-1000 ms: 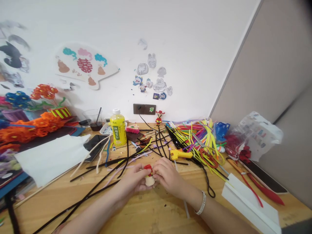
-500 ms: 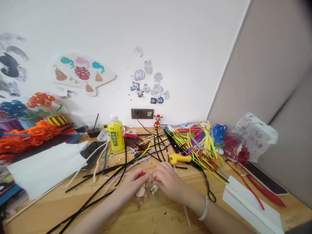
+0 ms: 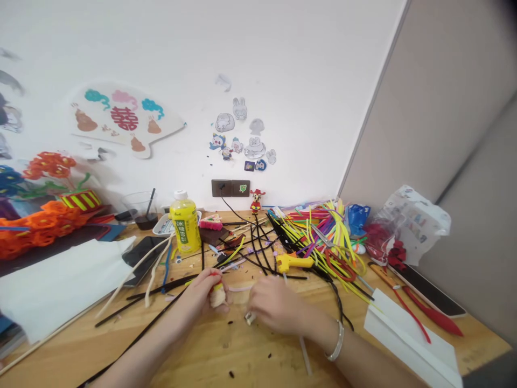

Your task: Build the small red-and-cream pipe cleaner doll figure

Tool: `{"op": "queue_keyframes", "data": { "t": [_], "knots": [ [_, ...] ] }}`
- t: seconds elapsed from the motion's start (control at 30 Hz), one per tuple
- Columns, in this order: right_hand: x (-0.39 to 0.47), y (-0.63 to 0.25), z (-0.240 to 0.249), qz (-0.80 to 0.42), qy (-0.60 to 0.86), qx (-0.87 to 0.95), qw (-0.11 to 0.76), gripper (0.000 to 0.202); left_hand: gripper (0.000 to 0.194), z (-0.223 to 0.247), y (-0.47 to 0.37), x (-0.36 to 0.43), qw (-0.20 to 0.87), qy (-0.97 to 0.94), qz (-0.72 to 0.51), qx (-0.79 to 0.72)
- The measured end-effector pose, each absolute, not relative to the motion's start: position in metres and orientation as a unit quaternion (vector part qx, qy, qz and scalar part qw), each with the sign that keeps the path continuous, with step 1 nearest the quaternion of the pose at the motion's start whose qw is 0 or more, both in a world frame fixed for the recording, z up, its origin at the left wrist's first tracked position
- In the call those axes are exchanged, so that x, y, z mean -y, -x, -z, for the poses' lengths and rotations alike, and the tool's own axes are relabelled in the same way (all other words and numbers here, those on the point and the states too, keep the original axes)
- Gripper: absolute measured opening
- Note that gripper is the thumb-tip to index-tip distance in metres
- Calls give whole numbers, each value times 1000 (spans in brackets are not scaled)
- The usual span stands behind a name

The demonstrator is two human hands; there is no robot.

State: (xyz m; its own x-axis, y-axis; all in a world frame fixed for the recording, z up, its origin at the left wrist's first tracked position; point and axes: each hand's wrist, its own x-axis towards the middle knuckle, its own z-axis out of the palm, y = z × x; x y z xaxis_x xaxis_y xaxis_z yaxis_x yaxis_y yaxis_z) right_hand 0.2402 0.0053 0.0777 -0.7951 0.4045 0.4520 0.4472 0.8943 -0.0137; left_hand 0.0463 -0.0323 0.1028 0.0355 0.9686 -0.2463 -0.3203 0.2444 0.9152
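Observation:
My left hand (image 3: 201,286) is closed around a small cream, yellow and red fuzzy piece (image 3: 218,296), perhaps part of a figure; fingers cover some of it. To the right, apart from it, my right hand (image 3: 274,303) is bent down and closed on a small whitish piece with dark marks (image 3: 249,319), whose kind I cannot make out. Just behind the right hand lies a yellow glue gun (image 3: 297,262). A pale translucent stick (image 3: 305,355) lies on the table under the right wrist. Small dark bits are scattered before the hands.
A yellow drink bottle (image 3: 185,223) stands behind my left hand. Colourful pipe cleaners (image 3: 319,231) with scissors (image 3: 322,236) on them are heaped at the back right. Black pipe cleaners (image 3: 262,242) cross mid-table. White paper (image 3: 412,339) and red-handled pliers (image 3: 432,312) lie right.
My hands have moved further apart, the left one shifting left with its fuzzy piece, which now shows more. The view has turned slightly right.

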Motion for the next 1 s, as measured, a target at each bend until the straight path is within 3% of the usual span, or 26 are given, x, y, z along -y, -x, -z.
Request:
{"op": "queue_keyframes", "data": {
  "t": [0.1, 0.2, 0.43, 0.6, 0.8, 1.0],
  "knots": [
    [-36, -267, -85, 86, 403, 888, 204, 28, 11, -102, -46, 29, 636, -302, -529, -473],
    [-64, -294, -81, 103, 490, 845, 189, 38, 14, -103, -45, 29, 633, -293, -544, -466],
    [-75, -303, -70, 114, 541, 820, 149, 27, 25, -94, -39, 26, 575, -403, -506, -501],
    [-75, -308, -86, 117, 546, 795, 237, 26, 29, -88, -40, 25, 588, -391, -523, -478],
    [-63, -299, -93, -107, 436, 779, 437, 23, 29, -91, -40, 26, 556, -441, -502, -494],
    [-34, -276, -89, -381, 335, 727, 463, 40, 31, -100, -42, 29, 516, -460, -501, -521]
  ]
}}
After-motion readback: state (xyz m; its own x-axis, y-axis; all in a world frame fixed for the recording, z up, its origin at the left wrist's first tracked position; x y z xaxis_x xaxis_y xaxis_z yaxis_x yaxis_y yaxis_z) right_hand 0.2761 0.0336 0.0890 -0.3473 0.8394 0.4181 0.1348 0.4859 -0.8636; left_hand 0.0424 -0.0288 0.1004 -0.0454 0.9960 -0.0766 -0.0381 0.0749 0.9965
